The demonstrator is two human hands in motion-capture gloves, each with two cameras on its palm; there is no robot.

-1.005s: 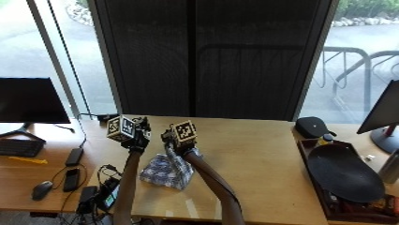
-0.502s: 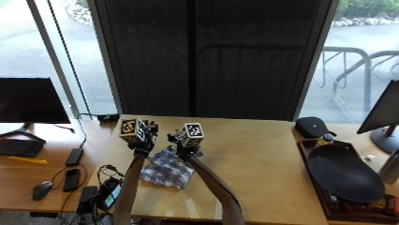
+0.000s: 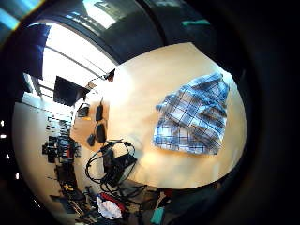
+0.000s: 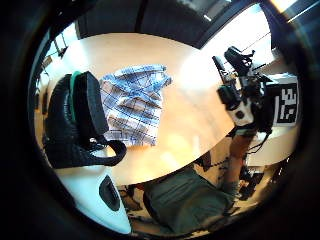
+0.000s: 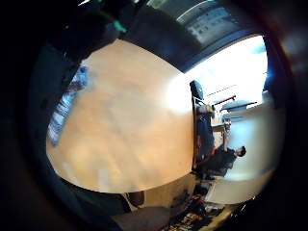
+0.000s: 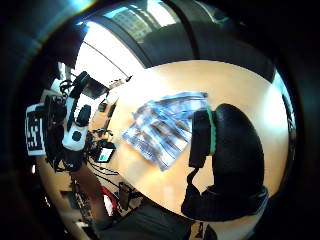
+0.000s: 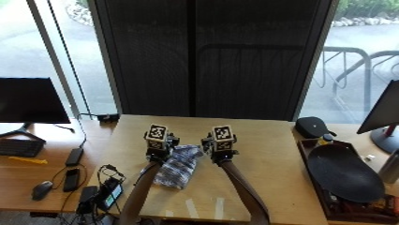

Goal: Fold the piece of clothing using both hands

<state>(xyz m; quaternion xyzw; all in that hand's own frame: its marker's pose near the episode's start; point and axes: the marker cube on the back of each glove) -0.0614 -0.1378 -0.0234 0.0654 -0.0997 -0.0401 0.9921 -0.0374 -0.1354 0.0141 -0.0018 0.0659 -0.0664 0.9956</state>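
Black gloves up, holding nothing.
Our left hand [image 7: 158,146] and right hand [image 7: 218,149] hang loose above the checked cloth [image 7: 176,165], low and left of middle on the wooden table [image 7: 268,159]. It looks soft and light; we should pinch its corners.

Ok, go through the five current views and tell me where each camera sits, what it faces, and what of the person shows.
Outside view: above and behind the person, facing the table; both forearms, left hand and right hand over the plaid cloth.
Left little finger side: on the left palm, facing the cloth lying on the table; no hand shows.
Left thumb side: the cloth, the left thumb, the other hand.
Right little finger side: mostly bare table, a cloth edge.
Right thumb side: the cloth, the right thumb.
All five share the cloth.
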